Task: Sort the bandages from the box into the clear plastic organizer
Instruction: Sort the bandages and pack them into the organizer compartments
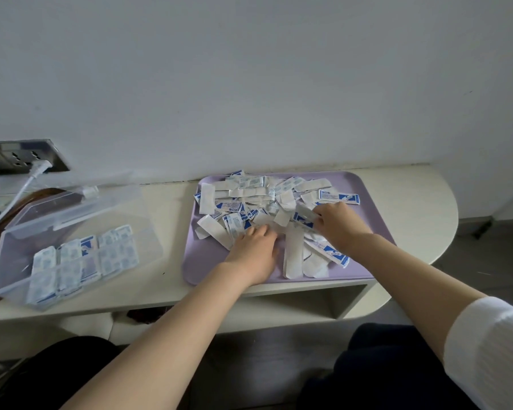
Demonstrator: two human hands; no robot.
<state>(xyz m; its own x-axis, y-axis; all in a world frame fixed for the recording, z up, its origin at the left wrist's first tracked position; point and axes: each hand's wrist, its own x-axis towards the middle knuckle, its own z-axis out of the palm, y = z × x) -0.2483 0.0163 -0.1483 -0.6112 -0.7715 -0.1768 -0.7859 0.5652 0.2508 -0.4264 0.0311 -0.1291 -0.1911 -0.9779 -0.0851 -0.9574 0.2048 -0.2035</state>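
Table [166,202]: one tray [367,187], one organizer [18,253], two hands [253,251] [339,224], bandages [243,193].

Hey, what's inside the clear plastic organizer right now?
Wrapped bandages, white with blue print, lie in overlapping rows inside the clear plastic organizer. Whatever sits under the top layer is covered.

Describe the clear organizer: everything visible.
The organizer is a clear plastic box with its lid open and tilted back toward the wall. It sits on the left of the table, apart from the tray. Inside, bandages in white and blue wrappers lie side by side in rows. Neither the left hand nor the right hand touches it.
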